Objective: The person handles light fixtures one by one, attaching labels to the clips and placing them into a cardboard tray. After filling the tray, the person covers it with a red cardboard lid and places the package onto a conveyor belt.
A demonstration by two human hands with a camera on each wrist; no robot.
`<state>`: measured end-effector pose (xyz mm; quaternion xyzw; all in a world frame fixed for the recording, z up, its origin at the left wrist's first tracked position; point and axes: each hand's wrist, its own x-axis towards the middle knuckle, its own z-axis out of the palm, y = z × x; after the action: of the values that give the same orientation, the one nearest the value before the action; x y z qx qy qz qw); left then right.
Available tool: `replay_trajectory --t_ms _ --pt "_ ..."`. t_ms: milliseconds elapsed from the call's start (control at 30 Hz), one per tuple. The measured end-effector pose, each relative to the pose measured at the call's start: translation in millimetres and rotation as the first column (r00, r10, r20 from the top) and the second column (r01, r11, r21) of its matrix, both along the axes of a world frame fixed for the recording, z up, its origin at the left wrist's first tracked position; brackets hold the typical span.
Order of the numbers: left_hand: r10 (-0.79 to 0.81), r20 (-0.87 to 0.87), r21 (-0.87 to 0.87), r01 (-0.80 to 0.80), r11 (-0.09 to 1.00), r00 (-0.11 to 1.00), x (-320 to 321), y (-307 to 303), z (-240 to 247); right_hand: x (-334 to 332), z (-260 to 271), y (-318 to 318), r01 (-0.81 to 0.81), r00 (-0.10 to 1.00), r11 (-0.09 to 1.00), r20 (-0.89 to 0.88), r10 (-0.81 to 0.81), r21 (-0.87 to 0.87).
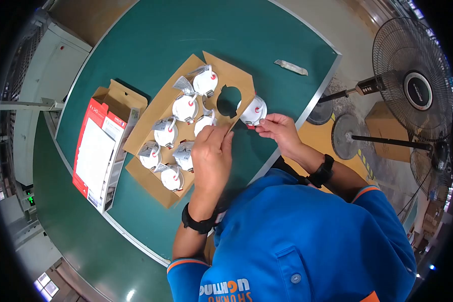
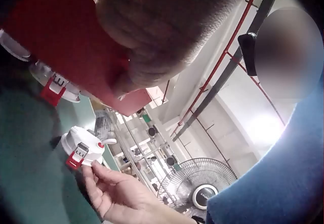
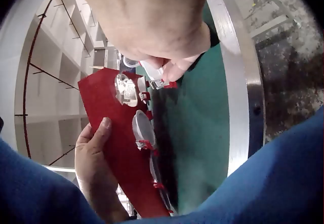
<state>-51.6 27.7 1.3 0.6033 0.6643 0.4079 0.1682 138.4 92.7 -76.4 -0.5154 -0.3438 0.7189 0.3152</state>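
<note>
A brown cardboard insert (image 1: 242,83), red on its underside (image 3: 119,153), stands over the green table. Several white round downlights (image 1: 185,108) with silver labels sit in its holes; one hole (image 1: 229,101) at its right end is vacant. My left hand (image 1: 212,156) grips the insert's near edge, thumb (image 3: 104,128) on the red face. Just off the insert's right end, my right hand (image 1: 281,132) pinches the rim of another downlight (image 1: 254,110) between thumb and fingers. That downlight has red-tabbed spring clips (image 2: 76,158) and a red dot on its back.
To the left lies an open red and white carton (image 1: 113,108) with white paper (image 1: 93,151) on it. A pale slim tool (image 1: 291,67) lies at the table's far right. Past the metal table edge (image 1: 317,93) stands a fan (image 1: 412,85).
</note>
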Motion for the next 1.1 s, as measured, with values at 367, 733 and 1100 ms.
replay_trajectory --t_ms 367,733,1100 --pt "-0.028 0.026 0.013 0.027 1.000 0.999 0 0 -5 -30 4 11 -0.111 0.992 0.985 0.073 0.102 0.132" --pt "-0.072 -0.187 -0.042 0.065 0.997 0.980 8 -5 -23 -29 -3 19 -0.130 0.991 0.989 -0.030 0.128 -0.077" --pt "-0.105 -0.271 -0.077 0.087 0.993 0.957 13 -7 -29 3 29 42 -0.282 0.908 0.959 0.313 0.278 -0.033"
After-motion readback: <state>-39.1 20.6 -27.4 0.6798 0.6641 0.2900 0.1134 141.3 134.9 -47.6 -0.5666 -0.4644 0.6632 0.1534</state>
